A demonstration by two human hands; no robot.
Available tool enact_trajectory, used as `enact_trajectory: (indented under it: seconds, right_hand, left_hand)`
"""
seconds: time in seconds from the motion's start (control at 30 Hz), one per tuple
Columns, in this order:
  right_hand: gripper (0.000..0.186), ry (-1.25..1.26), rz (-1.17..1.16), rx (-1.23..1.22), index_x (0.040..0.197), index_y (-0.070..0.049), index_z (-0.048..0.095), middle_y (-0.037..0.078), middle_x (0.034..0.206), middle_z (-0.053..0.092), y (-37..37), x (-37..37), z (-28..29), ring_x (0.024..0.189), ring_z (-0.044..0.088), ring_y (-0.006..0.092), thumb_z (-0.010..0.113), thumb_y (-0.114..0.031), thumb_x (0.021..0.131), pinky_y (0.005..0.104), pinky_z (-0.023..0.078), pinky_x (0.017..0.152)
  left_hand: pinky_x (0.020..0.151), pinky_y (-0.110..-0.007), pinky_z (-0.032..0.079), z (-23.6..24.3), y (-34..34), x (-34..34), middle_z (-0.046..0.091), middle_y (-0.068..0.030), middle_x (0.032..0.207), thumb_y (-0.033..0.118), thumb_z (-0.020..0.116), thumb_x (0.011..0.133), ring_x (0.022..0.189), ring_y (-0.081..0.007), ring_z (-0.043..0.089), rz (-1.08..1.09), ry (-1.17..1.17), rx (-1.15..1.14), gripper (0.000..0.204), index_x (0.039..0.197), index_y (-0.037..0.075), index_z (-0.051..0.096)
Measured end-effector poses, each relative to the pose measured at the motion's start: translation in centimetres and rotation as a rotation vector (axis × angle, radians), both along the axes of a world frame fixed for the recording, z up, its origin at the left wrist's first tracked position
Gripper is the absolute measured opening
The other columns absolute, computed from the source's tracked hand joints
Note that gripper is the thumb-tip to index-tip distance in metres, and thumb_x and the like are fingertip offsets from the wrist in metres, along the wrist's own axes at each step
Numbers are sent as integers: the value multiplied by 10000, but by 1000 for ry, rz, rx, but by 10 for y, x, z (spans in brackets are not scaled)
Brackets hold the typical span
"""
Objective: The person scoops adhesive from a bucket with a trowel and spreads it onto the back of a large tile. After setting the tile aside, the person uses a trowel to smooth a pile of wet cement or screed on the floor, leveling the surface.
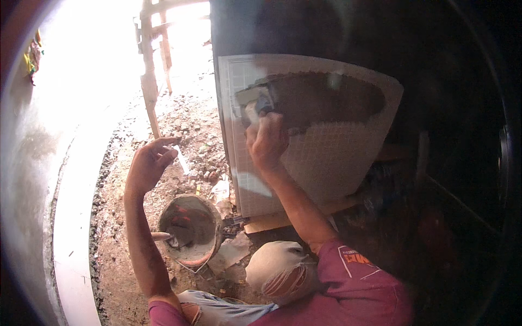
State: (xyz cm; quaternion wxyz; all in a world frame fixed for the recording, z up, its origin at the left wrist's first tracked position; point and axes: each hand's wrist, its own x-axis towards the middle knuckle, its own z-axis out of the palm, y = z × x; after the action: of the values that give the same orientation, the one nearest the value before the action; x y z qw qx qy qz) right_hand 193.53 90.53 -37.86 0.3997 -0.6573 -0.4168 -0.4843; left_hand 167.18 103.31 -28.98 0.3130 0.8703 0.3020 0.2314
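Observation:
A large pale tile (321, 157) with a grid-ribbed face leans upright on the right. Wet grey mortar (326, 100) covers much of its upper part. My right hand (268, 142) is closed round a flat trowel (254, 102) with a pale blade, held against the mortar's left end; the fingers partly hide its handle. Left of the tile, my left hand (148, 165) hangs in the air above the ground. Its thumb and forefinger appear to pinch a slim white stick (182, 161), whose exact kind I cannot make out.
A bucket (217, 242) of wet mortar stands below my left hand, a wooden-handled tool (161, 236) resting in it. A wooden strip (296, 217) lies under the tile's lower edge. Gravel and rubble cover the ground. A wooden post (149, 98) rises beyond; a concrete wall (27, 179) runs along the left.

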Motion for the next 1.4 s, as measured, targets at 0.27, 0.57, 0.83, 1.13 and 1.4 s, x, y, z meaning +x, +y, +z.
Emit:
enact_trajectory:
  seconds: [0.27, 0.57, 0.83, 1.13, 1.4]
  right_hand:
    - [426, 223, -322, 2, 1124, -8, 531, 180, 1076, 545, -85, 102, 10, 952, 597, 353, 743, -183, 799, 460, 477, 773]
    - [484, 541, -586, 118, 1327, 19, 491, 210, 1278, 552, -245, 293, 23, 1167, 563, 353, 655, -200, 928, 468, 450, 962]
    - [348, 625, 158, 28, 1107, -2, 625, 162, 1082, 666, -200, 186, -9, 995, 642, 324, 735, -190, 835, 438, 491, 900]
    - [398, 1235, 276, 866, 1219, 32, 601, 150, 1132, 672, -271, 299, 8, 993, 633, 253, 648, -218, 913, 371, 498, 857]
    - [345, 993, 206, 213, 1188, 37, 630, 127, 1094, 692, -272, 276, 42, 969, 636, 179, 660, -164, 909, 314, 491, 873]
  left_hand:
    - [755, -351, 535, -46, -7, 37, 730, -133, 926, 154, 700, 890, 835, -203, 711, -84, 216, 16, 354, 1231, 70, 661]
    - [757, -339, 550, -48, -20, 62, 725, -125, 963, 91, 705, 886, 823, -191, 700, -143, 348, 7, 379, 1257, 50, 637]
    - [679, -299, 561, -37, 13, 123, 715, -120, 828, 38, 622, 939, 731, -160, 689, -277, 490, -359, 166, 1067, -53, 676]
    - [708, -321, 565, -22, 6, 57, 718, -175, 895, 167, 720, 896, 777, -203, 707, -36, 502, -381, 490, 1291, -73, 561]
    - [746, -314, 553, -44, -1, 122, 716, -165, 926, 138, 677, 928, 818, -200, 696, -181, 480, -428, 446, 1316, -43, 549]
